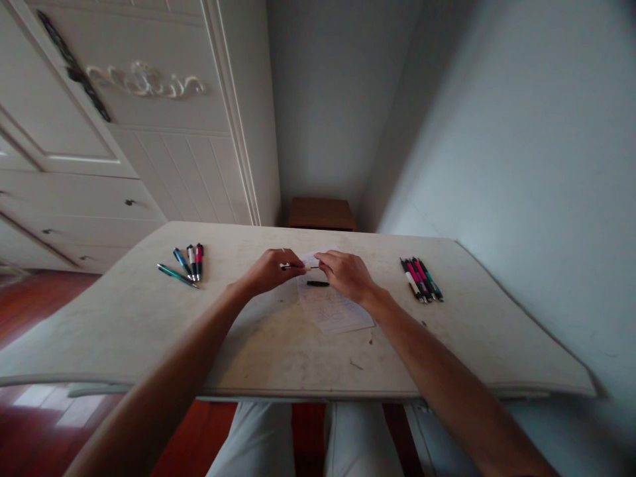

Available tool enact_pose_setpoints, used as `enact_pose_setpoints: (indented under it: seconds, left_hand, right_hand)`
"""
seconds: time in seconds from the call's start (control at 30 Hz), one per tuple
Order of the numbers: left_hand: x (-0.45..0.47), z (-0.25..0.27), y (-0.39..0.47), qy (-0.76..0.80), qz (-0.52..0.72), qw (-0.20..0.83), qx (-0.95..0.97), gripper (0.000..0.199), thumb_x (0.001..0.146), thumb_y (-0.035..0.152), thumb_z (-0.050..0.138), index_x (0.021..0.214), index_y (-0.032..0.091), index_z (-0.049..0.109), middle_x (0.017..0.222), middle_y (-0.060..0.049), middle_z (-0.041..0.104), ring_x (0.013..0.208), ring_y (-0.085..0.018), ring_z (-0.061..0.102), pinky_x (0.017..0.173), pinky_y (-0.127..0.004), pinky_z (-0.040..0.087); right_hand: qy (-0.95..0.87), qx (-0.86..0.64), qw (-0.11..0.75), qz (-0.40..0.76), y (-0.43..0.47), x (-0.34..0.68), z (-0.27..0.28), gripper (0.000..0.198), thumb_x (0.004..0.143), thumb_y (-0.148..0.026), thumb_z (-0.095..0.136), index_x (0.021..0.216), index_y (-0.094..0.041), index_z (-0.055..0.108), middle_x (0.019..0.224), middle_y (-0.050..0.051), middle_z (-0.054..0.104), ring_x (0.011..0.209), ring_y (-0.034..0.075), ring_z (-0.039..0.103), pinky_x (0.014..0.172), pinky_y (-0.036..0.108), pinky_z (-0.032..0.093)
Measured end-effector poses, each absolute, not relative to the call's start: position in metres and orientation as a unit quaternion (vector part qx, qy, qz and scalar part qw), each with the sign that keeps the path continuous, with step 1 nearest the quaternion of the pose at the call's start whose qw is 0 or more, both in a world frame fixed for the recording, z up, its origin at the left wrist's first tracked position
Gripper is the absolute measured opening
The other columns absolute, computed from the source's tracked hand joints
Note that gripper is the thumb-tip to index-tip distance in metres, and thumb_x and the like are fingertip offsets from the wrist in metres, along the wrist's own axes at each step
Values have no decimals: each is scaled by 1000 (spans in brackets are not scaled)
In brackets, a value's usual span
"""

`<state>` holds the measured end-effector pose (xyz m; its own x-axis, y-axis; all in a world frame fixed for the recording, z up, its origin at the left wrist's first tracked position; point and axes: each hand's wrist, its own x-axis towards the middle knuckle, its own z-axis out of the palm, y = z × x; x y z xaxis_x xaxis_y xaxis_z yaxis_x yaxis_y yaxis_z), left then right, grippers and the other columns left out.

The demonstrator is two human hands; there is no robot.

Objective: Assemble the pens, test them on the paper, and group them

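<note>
Over a sheet of paper (342, 315) at the middle of the table, my two hands are close together. My left hand (273, 268) is closed in a pinch on a pen's white and black barrel (308, 268), held roughly level. A thin dark refill (315, 267) runs from the barrel's right end to the fingertips of my right hand (346, 271), which pinches it. Just below them a short black pen part (318, 283) lies on the paper. Handwriting covers the sheet, and my hands hide part of its far end.
On the left of the white table (149, 331) lie several pens (191, 264), one teal pen (177, 275) slanted apart. Several more pens (421, 279) lie side by side on the right. A wall (521, 165) borders the right side, a white cabinet (199, 165) the far left.
</note>
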<state>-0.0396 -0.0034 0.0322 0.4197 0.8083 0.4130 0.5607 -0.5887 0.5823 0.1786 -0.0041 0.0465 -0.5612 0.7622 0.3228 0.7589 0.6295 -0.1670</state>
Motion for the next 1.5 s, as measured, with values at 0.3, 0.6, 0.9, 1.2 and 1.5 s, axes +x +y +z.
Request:
enact_pose_setpoints:
  seconds: [0.3, 0.6, 0.9, 1.2, 1.5]
  left_hand:
    - [-41, 31, -2, 405, 344, 157, 833, 19, 83, 37, 67, 84, 19, 74, 83, -4, 73, 77, -16, 66, 74, -27, 50]
    - [-38, 32, -4, 392, 357, 172, 830, 19, 84, 37, 67, 84, 20, 74, 83, -3, 73, 75, -15, 65, 72, -25, 51]
    - [-39, 27, -2, 396, 349, 155, 835, 21, 85, 39, 66, 85, 20, 75, 84, -3, 74, 77, -15, 66, 72, -26, 50]
    - [-37, 34, -5, 449, 355, 173, 802, 26, 85, 42, 64, 88, 19, 75, 85, -4, 75, 73, -16, 65, 70, -27, 51]
    - [-39, 34, -1, 467, 361, 159, 791, 22, 87, 36, 60, 87, 19, 75, 85, -3, 76, 73, -16, 66, 74, -27, 52]
  right_hand:
    - [-883, -430, 189, 1, -4, 177, 43, 29, 93, -19, 50, 117, -23, 66, 110, 5, 72, 93, 20, 67, 77, 28, 47]
    - [-872, -444, 208, 13, -7, 174, 42, 30, 91, -15, 51, 116, -22, 66, 107, 4, 73, 96, 20, 67, 77, 28, 48]
    - [-873, -428, 232, 19, -3, 173, 37, 27, 93, -23, 56, 117, -24, 68, 104, 6, 74, 93, 19, 68, 79, 28, 49]
    - [-827, -414, 378, 40, 8, 198, 51, 32, 98, -30, 45, 116, -21, 69, 115, 8, 71, 104, 19, 66, 90, 32, 49]
    - [-831, -476, 265, 113, 23, 224, 53, 22, 89, -29, 58, 90, -19, 77, 86, 5, 77, 78, 17, 69, 74, 27, 49]
